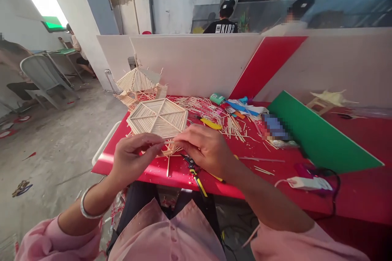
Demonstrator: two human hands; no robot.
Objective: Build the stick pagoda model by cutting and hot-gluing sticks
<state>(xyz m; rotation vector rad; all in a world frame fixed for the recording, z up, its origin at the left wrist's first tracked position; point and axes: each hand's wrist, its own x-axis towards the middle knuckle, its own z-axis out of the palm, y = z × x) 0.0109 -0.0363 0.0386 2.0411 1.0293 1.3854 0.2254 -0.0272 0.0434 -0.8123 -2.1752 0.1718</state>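
Observation:
Between my fingertips, a short thin wooden stick (169, 142) is pinched at both ends. My left hand (133, 153) closes on its left end, and my right hand (206, 144) on the other. Just behind them sits a hexagonal frame (157, 117) built of many pale sticks, its top split into triangular sections. Part of its front side is hidden by my hands. A pair of pliers (194, 173) with yellow and black handles lies below my right hand. Further back stands a stick-built pavilion model (139, 81) with a peaked roof.
Loose sticks (199, 108) are scattered over the red table (171, 175). A yellow-handled cutter (210, 123), a green bottle (217, 98) and a power strip (309, 183) lie there too. A green board (321, 138) leans at right; a white partition (196, 65) stands behind. Other people sit beyond.

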